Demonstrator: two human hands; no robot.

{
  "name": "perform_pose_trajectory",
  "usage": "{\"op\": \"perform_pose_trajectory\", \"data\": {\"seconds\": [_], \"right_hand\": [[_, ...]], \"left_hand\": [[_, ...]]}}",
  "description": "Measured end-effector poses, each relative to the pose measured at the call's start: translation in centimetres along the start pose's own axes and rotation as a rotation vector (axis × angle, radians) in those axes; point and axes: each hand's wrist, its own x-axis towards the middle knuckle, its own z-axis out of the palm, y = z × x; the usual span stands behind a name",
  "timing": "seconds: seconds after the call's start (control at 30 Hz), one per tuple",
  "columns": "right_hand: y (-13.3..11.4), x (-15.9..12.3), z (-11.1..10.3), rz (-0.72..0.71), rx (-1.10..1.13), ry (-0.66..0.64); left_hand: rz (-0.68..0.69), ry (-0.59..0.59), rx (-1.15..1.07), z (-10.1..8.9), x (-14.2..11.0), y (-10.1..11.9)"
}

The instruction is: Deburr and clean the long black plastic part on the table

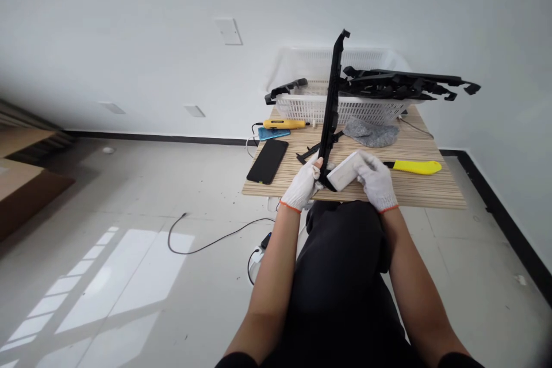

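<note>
Black strip (pixel 332 109) extends mostly beyond the left-hand grip (pixel 302 185).

Bright daylight throws window-shaped glare across the floor (pixel 207 282), with wide-angle edge distortion.

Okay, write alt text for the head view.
The gloved left hand holds a long black part roughly upright over a table, while the gloved right hand holds a white block by its lower end. Behind is a white basket of black parts; a phone, caliper and yellow-handled tool lie nearby.
</note>
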Motion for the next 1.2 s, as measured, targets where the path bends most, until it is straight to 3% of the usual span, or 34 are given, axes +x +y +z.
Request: {"op": "perform_pose_trajectory", "data": {"seconds": [0.03,0.13,0.27,0.4,0.43,0.47,0.57,0.63,0.73,1.03,1.2], "right_hand": [[0.0,0.0,0.0,-0.002,-0.005,0.003],[0.1,0.1,0.0,0.019,-0.062,-0.159],[0.1,0.3,-0.2,-0.047,-0.046,0.043],[0.0,0.1,-0.3,-0.03,-0.142,-0.265],[0.1,0.1,-0.3,-0.023,-0.127,-0.266],[0.2,0.0,-0.3,-0.026,-0.098,-0.199],[0.5,0.0,-0.3,-0.08,0.046,0.167],[0.5,-0.1,-0.2,-0.097,0.122,0.238],[0.1,-0.4,-0.2,-0.104,0.121,0.148],[-0.8,-1.0,-0.9,-0.026,0.275,0.036],[-1.0,-1.1,-0.2,-0.05,-0.082,-0.161]], "left_hand": [[-0.004,-0.002,-0.005,0.1,0.0,0.0],[0.019,-0.02,0.001,0.2,0.0,0.1],[0.001,0.0,-0.017,0.2,0.0,0.0],[0.062,-0.011,-0.003,0.2,0.0,0.1],[0.065,-0.014,-0.005,0.2,0.0,0.1],[0.058,-0.015,-0.013,0.2,0.0,0.2],[0.014,-0.033,-0.073,0.2,0.0,0.2],[0.004,-0.055,-0.11,0.2,0.0,0.1],[0.005,-0.067,-0.131,0.2,0.1,0.1],[0.027,-0.04,-0.114,0.7,-0.1,0.4],[-0.026,0.005,-0.082,0.3,0.0,0.4]]}}
